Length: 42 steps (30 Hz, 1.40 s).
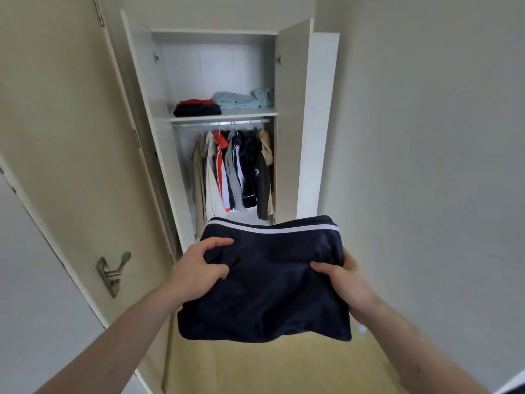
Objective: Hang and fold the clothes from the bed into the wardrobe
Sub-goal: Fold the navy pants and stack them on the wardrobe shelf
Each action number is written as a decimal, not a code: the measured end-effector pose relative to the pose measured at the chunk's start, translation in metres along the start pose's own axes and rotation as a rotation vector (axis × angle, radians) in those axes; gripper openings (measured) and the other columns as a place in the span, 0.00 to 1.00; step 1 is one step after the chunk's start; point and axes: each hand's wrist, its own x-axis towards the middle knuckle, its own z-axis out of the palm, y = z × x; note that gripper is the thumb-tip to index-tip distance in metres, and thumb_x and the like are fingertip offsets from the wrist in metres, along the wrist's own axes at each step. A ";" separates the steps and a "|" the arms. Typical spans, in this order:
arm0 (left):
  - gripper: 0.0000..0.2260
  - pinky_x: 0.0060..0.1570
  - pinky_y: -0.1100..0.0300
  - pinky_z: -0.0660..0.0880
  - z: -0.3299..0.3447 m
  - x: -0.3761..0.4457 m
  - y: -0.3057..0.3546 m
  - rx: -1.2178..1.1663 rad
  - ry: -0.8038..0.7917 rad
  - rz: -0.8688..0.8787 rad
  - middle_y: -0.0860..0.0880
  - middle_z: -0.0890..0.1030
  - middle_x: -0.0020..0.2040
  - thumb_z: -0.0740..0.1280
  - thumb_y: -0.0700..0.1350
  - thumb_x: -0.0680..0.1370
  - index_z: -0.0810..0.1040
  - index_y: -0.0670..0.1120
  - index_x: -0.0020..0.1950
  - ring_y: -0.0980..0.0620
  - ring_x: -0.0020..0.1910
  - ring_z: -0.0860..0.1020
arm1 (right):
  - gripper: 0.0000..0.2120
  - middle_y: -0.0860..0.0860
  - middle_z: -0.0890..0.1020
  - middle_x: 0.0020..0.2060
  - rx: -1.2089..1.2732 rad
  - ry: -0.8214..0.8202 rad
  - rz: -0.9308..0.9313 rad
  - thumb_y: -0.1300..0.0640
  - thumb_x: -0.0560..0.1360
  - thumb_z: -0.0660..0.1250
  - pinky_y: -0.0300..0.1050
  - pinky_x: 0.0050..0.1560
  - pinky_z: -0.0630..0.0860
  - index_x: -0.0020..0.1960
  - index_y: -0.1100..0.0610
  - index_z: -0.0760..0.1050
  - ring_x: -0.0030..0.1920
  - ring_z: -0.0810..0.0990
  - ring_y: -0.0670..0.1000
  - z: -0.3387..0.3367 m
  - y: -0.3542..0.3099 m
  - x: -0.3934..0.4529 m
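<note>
Open wardrobe (289,123) straight ahead, both doors swung wide, tall room door (71,166) with a metal handle (112,273) to the left, bare wall to the right. Inside, a white shelf (250,112) above a hanging rail (221,122).

Below the rail, a packed row of hung clothes (235,172): beige, white, red-and-white, grey, navy and black pieces, all on hangers. Hanging part of the job apparently well advanced, judging by that row.

On the shelf, a dark folded stack (197,110) with a red piece (196,101) on top at the left, and pale blue folded things (244,99) to the right, touching or nearly so. Some bare shelf showing in front of the piles.

In the foreground, a folded navy garment (264,280) with a white stripe along its far edge, held out flat in mid-air, level with the lower part of the wardrobe and well short of the shelf. Not yet put away.

Left hand (199,268) gripping the garment's left edge, thumb on top and fingers curled into the cloth. Right hand (345,282) gripping the right edge, thumb pressed on top, fingers tucked underneath and out of sight.

Likely next: lifting the navy piece onto the shelf, probably onto the dark stack or beside it. Bed not in view, so impossible to tell how many clothes remain.
</note>
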 end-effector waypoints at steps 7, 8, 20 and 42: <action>0.28 0.44 0.65 0.78 -0.056 0.119 -0.016 -0.056 0.023 0.043 0.59 0.81 0.58 0.71 0.41 0.66 0.79 0.66 0.60 0.62 0.47 0.82 | 0.18 0.45 0.87 0.52 -0.012 -0.009 -0.025 0.54 0.68 0.75 0.47 0.49 0.82 0.55 0.39 0.80 0.50 0.87 0.48 0.060 -0.018 0.125; 0.28 0.46 0.65 0.78 -0.065 0.138 -0.018 -0.065 0.026 0.049 0.59 0.81 0.59 0.70 0.41 0.66 0.79 0.65 0.61 0.61 0.48 0.82 | 0.18 0.44 0.87 0.52 -0.019 -0.009 -0.030 0.54 0.68 0.75 0.47 0.49 0.82 0.54 0.38 0.80 0.50 0.87 0.48 0.069 -0.022 0.144; 0.27 0.48 0.62 0.75 -0.146 0.336 -0.017 -0.089 0.057 0.135 0.54 0.78 0.63 0.71 0.39 0.65 0.81 0.62 0.60 0.55 0.55 0.78 | 0.20 0.45 0.87 0.51 -0.031 0.064 -0.075 0.58 0.72 0.75 0.51 0.53 0.83 0.62 0.46 0.78 0.51 0.87 0.49 0.149 -0.071 0.327; 0.29 0.39 0.65 0.78 -0.143 0.692 0.025 -0.062 0.187 0.144 0.60 0.81 0.54 0.69 0.44 0.59 0.80 0.68 0.56 0.65 0.43 0.81 | 0.20 0.39 0.87 0.47 0.015 -0.010 -0.163 0.60 0.73 0.75 0.44 0.45 0.80 0.57 0.39 0.77 0.45 0.86 0.44 0.142 -0.124 0.702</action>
